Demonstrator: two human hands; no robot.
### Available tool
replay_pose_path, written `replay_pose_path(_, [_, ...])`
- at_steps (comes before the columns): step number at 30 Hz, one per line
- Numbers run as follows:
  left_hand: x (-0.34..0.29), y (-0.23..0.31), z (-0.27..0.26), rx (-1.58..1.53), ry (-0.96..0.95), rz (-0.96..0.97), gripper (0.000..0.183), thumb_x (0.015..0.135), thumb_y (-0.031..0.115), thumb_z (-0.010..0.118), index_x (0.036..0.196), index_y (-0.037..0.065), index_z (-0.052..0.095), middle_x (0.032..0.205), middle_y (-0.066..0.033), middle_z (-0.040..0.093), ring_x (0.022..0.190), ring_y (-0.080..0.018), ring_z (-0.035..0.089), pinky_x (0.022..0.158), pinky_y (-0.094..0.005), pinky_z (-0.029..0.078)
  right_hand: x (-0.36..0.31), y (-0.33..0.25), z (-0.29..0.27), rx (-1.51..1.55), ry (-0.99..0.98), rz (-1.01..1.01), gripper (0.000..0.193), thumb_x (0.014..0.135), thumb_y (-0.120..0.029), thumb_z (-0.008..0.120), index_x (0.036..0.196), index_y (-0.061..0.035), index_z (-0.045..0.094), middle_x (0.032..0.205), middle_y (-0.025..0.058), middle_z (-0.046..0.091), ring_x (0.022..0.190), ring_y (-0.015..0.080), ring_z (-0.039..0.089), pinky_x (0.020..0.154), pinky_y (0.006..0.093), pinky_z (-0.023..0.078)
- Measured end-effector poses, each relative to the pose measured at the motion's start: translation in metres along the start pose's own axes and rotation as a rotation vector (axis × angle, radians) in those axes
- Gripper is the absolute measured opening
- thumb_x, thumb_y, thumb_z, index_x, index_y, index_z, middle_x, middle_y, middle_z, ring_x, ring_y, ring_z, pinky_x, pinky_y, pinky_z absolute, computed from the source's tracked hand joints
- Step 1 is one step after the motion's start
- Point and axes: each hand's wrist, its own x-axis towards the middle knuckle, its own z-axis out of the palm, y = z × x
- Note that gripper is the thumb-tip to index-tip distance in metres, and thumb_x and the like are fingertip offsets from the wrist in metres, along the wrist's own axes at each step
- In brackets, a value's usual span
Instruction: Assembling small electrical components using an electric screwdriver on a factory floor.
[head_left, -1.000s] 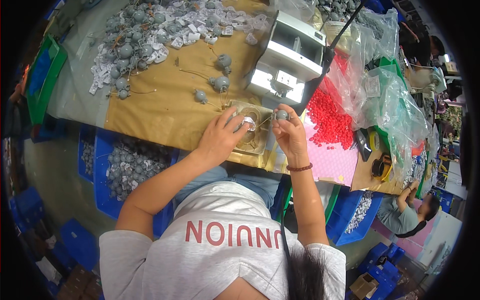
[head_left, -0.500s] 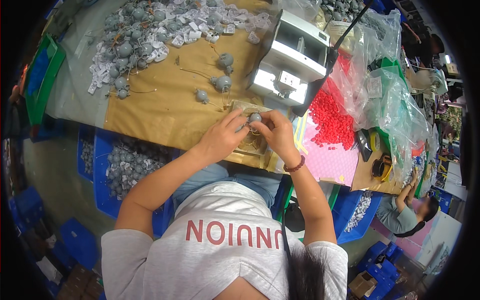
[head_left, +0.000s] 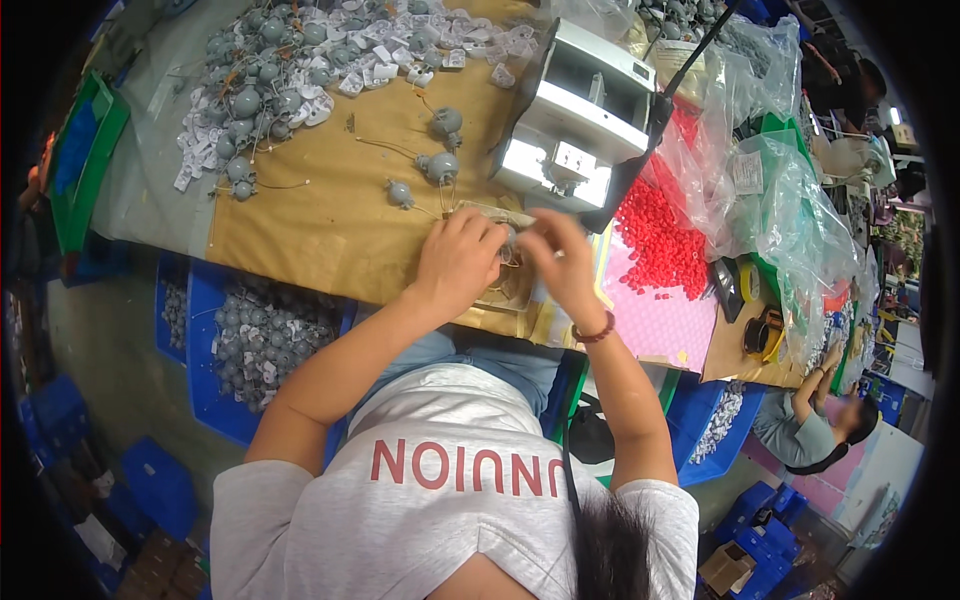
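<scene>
Near the table's front edge my left hand [head_left: 458,262] is closed, its fingertips against a small grey ball-shaped part [head_left: 509,240]. Most of that part is hidden by the fingers. Close by on its right is my right hand [head_left: 562,258], smeared by motion, so whether its fingers grip anything does not show. Both hands are over a small wooden-looking fixture [head_left: 512,290] on brown paper. Just beyond lie several loose grey ball-shaped parts with thin wires, among them a larger one [head_left: 441,168] and a smaller one [head_left: 400,193].
A pile of grey balls and white pieces [head_left: 270,75] covers the far left. A white machine [head_left: 580,110] stands beyond my right hand, beside small red pieces [head_left: 660,235]. Blue bins [head_left: 203,375] sit below the table edge. Another person [head_left: 815,425] works at far right.
My right hand has lifted its fingers slightly and moved right, blurring. The left hand has turned and closed more over the grey part, covering more of it.
</scene>
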Motion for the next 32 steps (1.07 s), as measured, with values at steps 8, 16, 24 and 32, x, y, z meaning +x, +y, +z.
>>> replay_pose_path(8, [0.001,-0.003,0.002,-0.057,0.017,0.017,0.038,0.076,0.013,0.074,0.113,0.009,0.066,0.1,-0.0056,0.062,0.099,-0.0259,0.058,0.083,-0.0402,0.049,0.079,0.065,-0.073,0.165,0.428,0.208,0.042,0.096,-0.011,0.066,0.134,0.0018,0.051,0.097,0.008,0.064,0.086,0.0145,0.059,0.076,0.03,0.049])
replay_pose_path(16, [-0.003,-0.008,0.006,-0.147,0.071,0.025,0.037,0.075,0.009,0.075,0.112,0.008,0.066,0.098,-0.0079,0.063,0.096,-0.0297,0.058,0.081,-0.0406,0.052,0.069,-0.066,-0.075,0.361,0.685,-0.217,0.054,0.088,0.005,0.067,0.136,0.0021,0.042,0.097,0.0083,0.064,0.077,0.017,0.064,0.076,0.0387,0.057])
replay_pose_path(24, [-0.001,-0.007,0.006,-0.159,0.039,0.01,0.037,0.075,0.009,0.075,0.111,0.006,0.067,0.1,-0.0097,0.064,0.096,-0.0318,0.058,0.083,-0.0418,0.052,0.116,-0.097,-0.053,0.577,0.451,-0.289,0.039,0.085,0.007,0.07,0.119,0.0038,0.051,0.08,0.007,0.067,0.066,0.0153,0.067,0.065,0.0288,0.055])
replay_pose_path(32, [-0.001,-0.008,0.004,-0.15,0.017,-0.006,0.036,0.076,0.012,0.074,0.111,0.007,0.068,0.105,-0.012,0.065,0.102,-0.033,0.058,0.087,-0.0418,0.052,0.115,-0.076,-0.026,0.504,0.241,-0.056,0.055,0.084,0.004,0.067,0.133,0.0085,0.041,0.076,0.0117,0.066,0.062,0.0213,0.065,0.064,0.0325,0.054])
